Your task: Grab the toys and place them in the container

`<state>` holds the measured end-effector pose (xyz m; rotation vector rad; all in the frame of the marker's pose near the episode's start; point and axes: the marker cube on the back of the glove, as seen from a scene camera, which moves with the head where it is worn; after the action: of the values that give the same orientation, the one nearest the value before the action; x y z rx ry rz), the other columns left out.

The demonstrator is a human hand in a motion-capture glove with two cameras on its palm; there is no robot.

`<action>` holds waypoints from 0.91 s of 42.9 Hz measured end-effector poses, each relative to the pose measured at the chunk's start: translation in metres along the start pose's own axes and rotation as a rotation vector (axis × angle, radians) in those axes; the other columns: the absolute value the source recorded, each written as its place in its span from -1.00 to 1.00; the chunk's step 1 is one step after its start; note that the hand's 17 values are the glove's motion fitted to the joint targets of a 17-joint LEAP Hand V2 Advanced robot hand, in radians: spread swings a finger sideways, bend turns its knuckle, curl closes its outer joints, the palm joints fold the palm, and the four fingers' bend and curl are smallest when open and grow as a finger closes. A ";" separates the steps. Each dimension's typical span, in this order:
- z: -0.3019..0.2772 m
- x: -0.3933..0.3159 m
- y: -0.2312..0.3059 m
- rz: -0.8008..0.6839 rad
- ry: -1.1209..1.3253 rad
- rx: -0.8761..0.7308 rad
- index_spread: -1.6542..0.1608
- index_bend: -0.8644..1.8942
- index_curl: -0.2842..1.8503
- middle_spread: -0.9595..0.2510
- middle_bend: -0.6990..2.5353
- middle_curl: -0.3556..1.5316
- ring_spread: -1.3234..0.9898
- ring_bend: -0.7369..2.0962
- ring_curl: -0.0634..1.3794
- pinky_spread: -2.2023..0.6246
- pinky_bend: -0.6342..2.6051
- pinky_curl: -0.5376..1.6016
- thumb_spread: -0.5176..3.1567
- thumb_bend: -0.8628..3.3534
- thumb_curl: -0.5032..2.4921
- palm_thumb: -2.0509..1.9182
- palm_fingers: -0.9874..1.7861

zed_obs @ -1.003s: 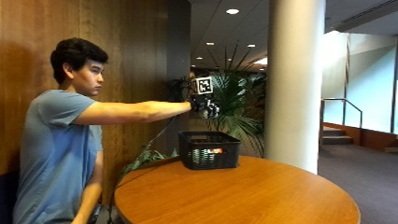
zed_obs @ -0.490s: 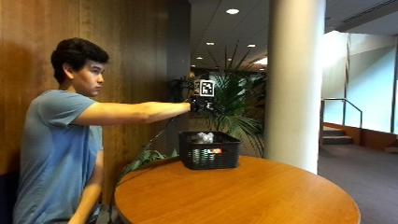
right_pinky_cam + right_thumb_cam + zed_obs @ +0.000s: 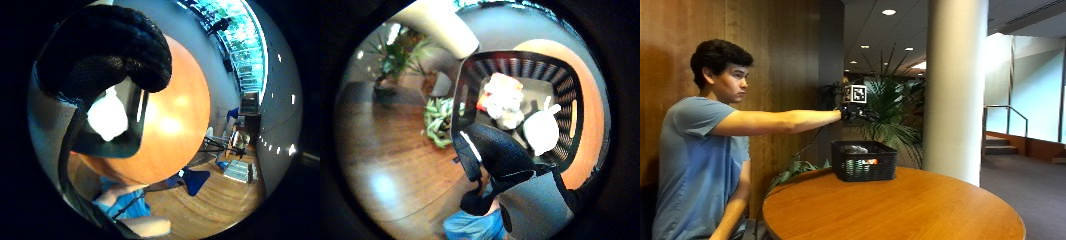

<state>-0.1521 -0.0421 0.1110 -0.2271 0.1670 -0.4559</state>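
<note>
- Two toys lie inside the basket: a pale plush toy with an orange-red patch [image 3: 502, 100] near the middle of its floor, and a plain white toy [image 3: 541, 131] just beside it, nearer one slatted wall. In the outside view only a grey-white top and a spot of orange show through the basket's side.
- One black basket [image 3: 864, 161], slatted walls, open top, stands on the round table, at the table's far edge, centre of the outside frame.
- One gloved right hand [image 3: 854, 113] hangs in the air above the basket, apart from its rim, at the end of an arm stretched out level. It holds nothing; in the palm views a black finger [image 3: 107, 50] arcs over the basket in a loose curl.
- One round wooden table [image 3: 906, 210], orange-brown top, fills the lower right of the outside frame.
- One person in a blue T-shirt [image 3: 696, 165] sits at the left, against a wood-panelled wall.
- One white column [image 3: 956, 90] rises behind the table, with a potted palm [image 3: 889, 107] between it and the wall.
</note>
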 end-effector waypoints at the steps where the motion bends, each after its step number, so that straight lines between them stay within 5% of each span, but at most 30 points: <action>1: 0.000 0.002 0.002 -0.003 0.012 -0.003 0.51 -0.30 -0.55 0.69 -0.49 -0.09 0.16 -0.23 -0.55 0.57 0.28 -0.11 -0.07 -0.63 -0.33 -0.02 -0.47; 39: -0.012 0.080 0.018 0.232 0.150 0.024 0.50 -0.30 -0.59 0.66 -0.47 -0.27 0.18 -0.28 -0.52 0.59 0.20 -0.18 -0.09 -0.62 -0.50 0.00 -0.40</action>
<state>-0.0766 -0.0648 0.0862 -0.1475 0.3309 -0.2442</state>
